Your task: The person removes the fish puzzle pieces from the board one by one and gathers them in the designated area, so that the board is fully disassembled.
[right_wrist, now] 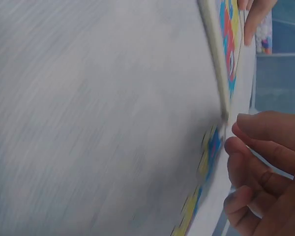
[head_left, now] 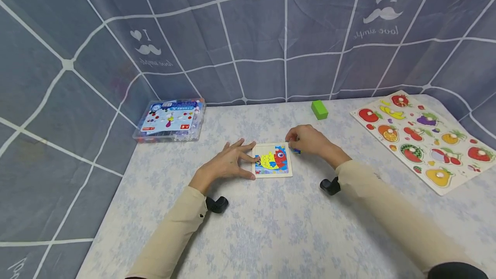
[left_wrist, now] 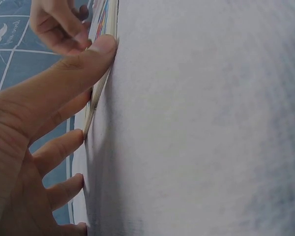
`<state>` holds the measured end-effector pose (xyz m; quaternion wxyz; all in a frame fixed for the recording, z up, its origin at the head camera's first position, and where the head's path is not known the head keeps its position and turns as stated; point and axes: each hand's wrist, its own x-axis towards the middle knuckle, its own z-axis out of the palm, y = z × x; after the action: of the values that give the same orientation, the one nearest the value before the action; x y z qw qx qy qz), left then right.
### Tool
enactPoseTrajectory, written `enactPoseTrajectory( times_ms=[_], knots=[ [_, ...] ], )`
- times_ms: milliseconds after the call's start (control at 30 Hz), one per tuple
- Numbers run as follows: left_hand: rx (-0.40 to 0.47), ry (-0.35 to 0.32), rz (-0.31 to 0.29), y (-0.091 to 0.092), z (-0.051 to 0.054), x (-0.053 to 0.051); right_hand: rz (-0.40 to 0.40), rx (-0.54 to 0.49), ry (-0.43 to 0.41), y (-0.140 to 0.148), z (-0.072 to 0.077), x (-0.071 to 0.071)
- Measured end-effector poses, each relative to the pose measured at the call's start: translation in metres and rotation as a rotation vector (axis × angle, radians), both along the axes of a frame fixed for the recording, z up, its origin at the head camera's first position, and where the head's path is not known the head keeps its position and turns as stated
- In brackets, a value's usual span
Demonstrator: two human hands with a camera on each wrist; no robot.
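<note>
A small square fish puzzle in a pale wooden frame (head_left: 272,174) lies on the table, with a yellow and red fish on blue. My left hand (head_left: 228,160) has its fingers spread over the puzzle's left side. Its thumb (left_wrist: 104,45) presses the near edge and its index finger rests on the picture. Beside the far right corner, my right hand (head_left: 310,140) has loosely bent fingers; nothing shows between the fingertips (right_wrist: 234,143). Under that hand lie blue and yellow puzzle pieces (right_wrist: 214,147), partly hidden in the head view.
At the back left stands a clear plastic box (head_left: 170,119) with a printed label. A green block (head_left: 319,110) lies at the back, right of centre. A large fruit-picture board (head_left: 438,186) covers the right side. A patterned curtain (head_left: 255,38) hangs behind the table.
</note>
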<state>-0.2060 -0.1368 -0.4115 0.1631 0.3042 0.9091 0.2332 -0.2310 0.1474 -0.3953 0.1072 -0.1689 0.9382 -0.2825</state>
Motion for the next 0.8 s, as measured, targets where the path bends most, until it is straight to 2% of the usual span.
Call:
enactPoseTrajectory(
  times_ms=[333,567,800],
  knots=[
    [-0.001,-0.003,-0.006,0.000,0.001,-0.001,-0.031,0.071,-0.046,-0.035,0.002,-0.001],
    [-0.012,0.004,-0.009,-0.001,0.001,-0.001,-0.083,0.143,-0.067,-0.047,0.000,-0.002],
    [-0.014,0.004,-0.013,-0.001,0.001,-0.002,-0.130,0.150,-0.059,-0.050,-0.002,-0.001]
  ],
)
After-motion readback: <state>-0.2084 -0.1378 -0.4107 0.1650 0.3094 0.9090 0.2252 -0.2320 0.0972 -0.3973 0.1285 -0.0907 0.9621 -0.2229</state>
